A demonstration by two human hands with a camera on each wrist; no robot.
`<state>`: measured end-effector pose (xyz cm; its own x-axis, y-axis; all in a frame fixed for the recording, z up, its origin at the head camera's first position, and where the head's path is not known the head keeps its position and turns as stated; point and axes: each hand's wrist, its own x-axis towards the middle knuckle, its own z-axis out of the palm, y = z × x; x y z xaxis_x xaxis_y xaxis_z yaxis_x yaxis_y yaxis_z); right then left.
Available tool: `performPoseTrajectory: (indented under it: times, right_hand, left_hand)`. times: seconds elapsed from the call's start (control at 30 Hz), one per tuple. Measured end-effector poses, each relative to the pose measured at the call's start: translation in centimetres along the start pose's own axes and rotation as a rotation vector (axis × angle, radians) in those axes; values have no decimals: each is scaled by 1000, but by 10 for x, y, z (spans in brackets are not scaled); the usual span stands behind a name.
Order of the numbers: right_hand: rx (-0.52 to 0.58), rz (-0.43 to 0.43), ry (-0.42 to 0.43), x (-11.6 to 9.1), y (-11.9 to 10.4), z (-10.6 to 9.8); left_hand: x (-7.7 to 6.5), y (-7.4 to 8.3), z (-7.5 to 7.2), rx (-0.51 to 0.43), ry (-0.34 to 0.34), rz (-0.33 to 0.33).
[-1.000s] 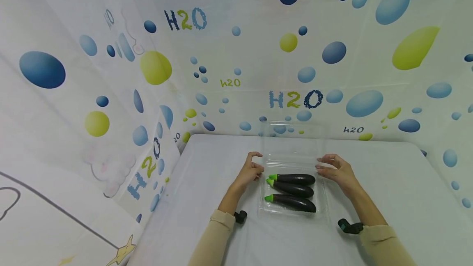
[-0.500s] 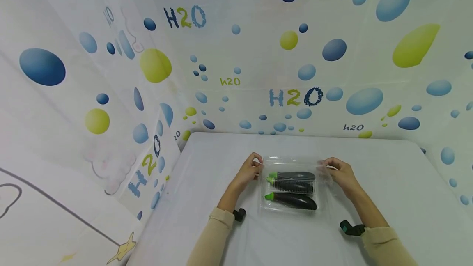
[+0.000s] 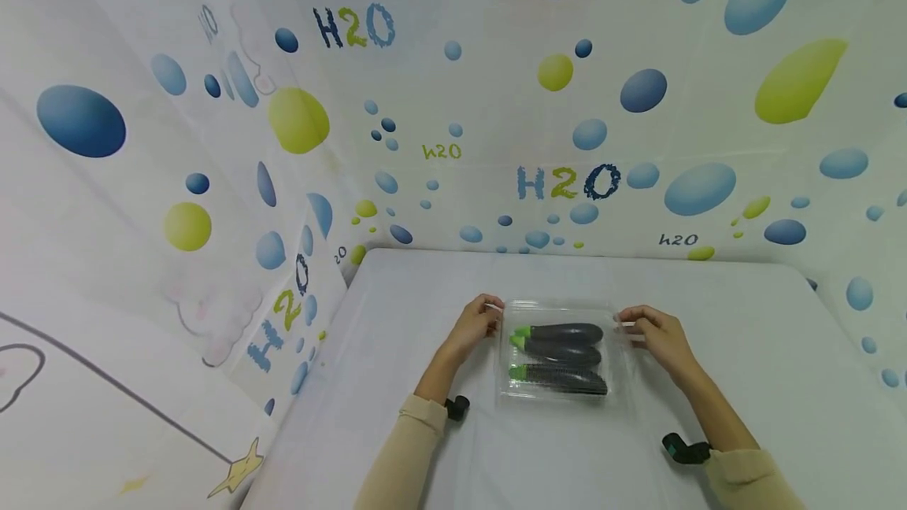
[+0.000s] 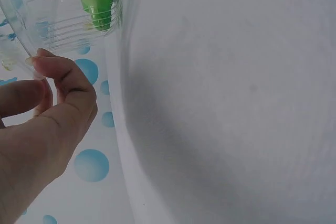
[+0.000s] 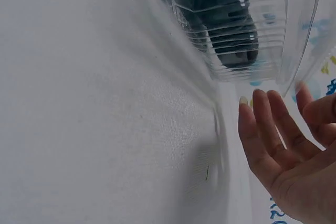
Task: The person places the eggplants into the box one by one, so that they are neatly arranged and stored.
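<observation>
A clear plastic clamshell container [image 3: 506,386] with its lid down lies on the white table, several ridges along its walls. Inside, three dark eggplants [image 3: 567,354] with green stem ends lie side by side, seen through the lid. At the back left corner, my left hand [image 3: 476,327] pinches the rim with bent index finger and thumb. My right hand [image 3: 659,338] is at the back right corner, index fingertip right at the lid's edge. In the right wrist view its other fingers [image 5: 269,124] reach out fairly straight, just below the container's ridged wall.
The white-covered table [image 3: 418,282] ends at the back against a wall sheet [image 3: 489,101] printed with blue and green dots and H2O lettering. Black wrist cameras [image 3: 686,449] sit at both sleeves. A similar sheet hangs on the left.
The lid, standing up behind the eggplants a second ago, has swung forward and down over them. Both hands stay at the back corners, and the right fingers have loosened from the lid.
</observation>
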<state>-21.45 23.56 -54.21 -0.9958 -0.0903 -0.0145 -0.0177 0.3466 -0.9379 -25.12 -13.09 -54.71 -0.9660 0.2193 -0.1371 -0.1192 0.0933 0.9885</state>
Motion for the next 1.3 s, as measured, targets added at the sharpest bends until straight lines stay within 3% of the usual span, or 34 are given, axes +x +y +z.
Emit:
performPoseTrajectory:
  times: [0.43,0.8,1.1,1.3]
  right_hand:
    - [-29,-43,-9,-19,-3,6]
    - [17,37,15,-28,-4,10]
    - [33,71,55,-32,-5,13]
    - [36,80,70,-40,-11,14]
  left_hand:
    - [-2,3,1,96,48,32]
    - [-2,2,2,86,85,38]
    - [-18,5,3,141,87,15]
    - [-35,5,4,187,54,-14]
